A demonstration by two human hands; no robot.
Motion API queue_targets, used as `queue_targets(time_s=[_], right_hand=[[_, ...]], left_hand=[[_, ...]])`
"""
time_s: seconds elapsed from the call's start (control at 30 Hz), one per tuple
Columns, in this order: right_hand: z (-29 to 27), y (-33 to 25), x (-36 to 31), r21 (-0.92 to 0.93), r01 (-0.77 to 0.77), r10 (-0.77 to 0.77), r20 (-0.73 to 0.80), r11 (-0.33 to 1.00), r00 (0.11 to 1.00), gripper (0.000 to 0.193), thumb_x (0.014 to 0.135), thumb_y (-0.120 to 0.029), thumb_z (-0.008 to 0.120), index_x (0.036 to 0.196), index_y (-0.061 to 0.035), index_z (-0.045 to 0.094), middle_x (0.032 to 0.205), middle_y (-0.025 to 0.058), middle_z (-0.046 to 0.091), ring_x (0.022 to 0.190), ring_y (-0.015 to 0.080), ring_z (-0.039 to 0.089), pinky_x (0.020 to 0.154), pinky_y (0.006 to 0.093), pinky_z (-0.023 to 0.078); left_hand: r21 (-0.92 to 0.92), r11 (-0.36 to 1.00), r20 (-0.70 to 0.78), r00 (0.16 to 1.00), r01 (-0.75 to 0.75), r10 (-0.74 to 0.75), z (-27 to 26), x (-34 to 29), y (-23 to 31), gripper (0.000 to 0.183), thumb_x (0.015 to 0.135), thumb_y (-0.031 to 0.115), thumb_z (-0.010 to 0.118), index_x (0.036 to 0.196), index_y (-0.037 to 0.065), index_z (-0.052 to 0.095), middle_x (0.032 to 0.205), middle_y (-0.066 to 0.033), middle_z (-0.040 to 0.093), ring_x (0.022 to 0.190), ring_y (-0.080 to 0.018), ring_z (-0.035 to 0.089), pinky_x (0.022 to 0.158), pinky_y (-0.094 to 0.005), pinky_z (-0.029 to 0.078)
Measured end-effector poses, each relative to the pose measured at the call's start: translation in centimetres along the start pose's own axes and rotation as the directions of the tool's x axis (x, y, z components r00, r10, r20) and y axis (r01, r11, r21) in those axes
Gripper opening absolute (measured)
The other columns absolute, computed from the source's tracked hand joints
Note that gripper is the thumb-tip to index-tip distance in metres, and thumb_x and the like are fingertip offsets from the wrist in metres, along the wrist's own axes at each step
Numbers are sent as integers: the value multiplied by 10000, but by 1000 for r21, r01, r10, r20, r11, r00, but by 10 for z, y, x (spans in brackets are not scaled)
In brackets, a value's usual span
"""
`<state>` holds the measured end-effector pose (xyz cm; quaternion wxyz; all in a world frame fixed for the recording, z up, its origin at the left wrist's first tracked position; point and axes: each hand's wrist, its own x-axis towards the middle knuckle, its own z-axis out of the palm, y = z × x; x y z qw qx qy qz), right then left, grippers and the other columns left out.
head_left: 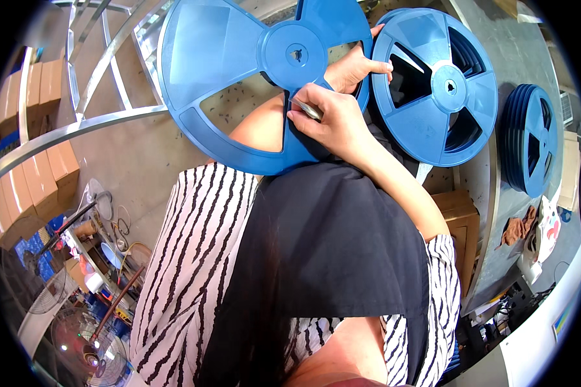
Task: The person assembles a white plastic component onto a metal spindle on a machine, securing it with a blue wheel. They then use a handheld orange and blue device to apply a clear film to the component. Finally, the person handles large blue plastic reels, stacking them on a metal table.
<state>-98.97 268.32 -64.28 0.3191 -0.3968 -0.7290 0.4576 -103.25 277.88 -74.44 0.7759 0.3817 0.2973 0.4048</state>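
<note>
A large blue plastic reel (pixel 216 39) with cut-out windows is tilted up above my lap. My left forearm passes behind it, showing through a window. My left hand (pixel 347 69) grips the reel near its right edge, the thumb reaching past the rim in front of a second reel; some fingers are hidden. In front of the reel, my right hand (pixel 329 119) is closed around a small silvery tool (pixel 308 108), its tip near a spoke's edge beside the hub. I cannot make out the tool's exact kind. The second blue reel (pixel 410 126) stands just right of the held one.
Several stacked blue reels (pixel 541 138) stand on the grey table (pixel 481 258) at right, near a brown cloth (pixel 518 229). A metal frame (pixel 97 117) rises at left, beside cardboard boxes (pixel 35 184). A fan (pixel 87 351) stands at lower left. Beneath the table is a brown box (pixel 455 209).
</note>
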Motion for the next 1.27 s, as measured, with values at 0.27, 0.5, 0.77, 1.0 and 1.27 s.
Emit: queue_targets(time_s=[0.27, 0.5, 0.77, 1.0, 1.27], right_hand=[[0, 5, -2, 80, -20, 19, 12, 997, 1000, 130, 813, -92, 690, 849, -40, 576, 688, 48, 566, 612, 97, 539, 584, 251, 451], [-4, 5, -6, 163, -96, 87, 60, 982, 994, 118, 830, -86, 678, 847, -38, 572, 707, 23, 576, 638, 77, 532, 589, 253, 449], [-8, 9, -12, 166, -20, 34, -85, 986, 996, 112, 818, -86, 667, 849, -43, 567, 701, 29, 560, 603, 107, 522, 575, 251, 427], [-132, 71, -123, 136, -232, 202, -936, 963, 288, 119, 913, -116, 620, 972, -16, 591, 858, 51, 617, 678, 84, 551, 619, 200, 467], [-148, 192, -202, 425, -101, 430, -902, 900, 40, 552, 836, -237, 734, 1257, 57, 531, 1199, 115, 608, 1058, 184, 578, 951, 288, 429]], left_hand=[[-16, 1000, -1, 1000, -10, 10, 1, 0, -3, 915, 813, 15, 678, 1510, 223, 124, 907, -120, 615, 769, -224, 660, 729, -388, 572], [17, 1000, -4, 1000, -26, 26, 3, -1, 0, 899, 829, 35, 684, 1512, 224, 132, 918, -124, 627, 780, -222, 668, 749, -386, 574], [-25, 999, 19, 999, -33, 33, 5, 0, 1, 897, 806, -23, 670, 1510, 199, 159, 916, -104, 607, 767, -223, 649, 735, -379, 561], [-154, 987, 48, 998, 55, -48, 6, 0, 7, 970, 778, -56, 648, 1511, 211, 72, 889, -120, 589, 750, -237, 632, 689, -387, 544], [-54, 994, 21, 995, 95, -94, 3, 8, 0, 957, 790, 24, 717, 1498, 271, 124, 941, -124, 581, 766, -257, 648, 714, -406, 566]])
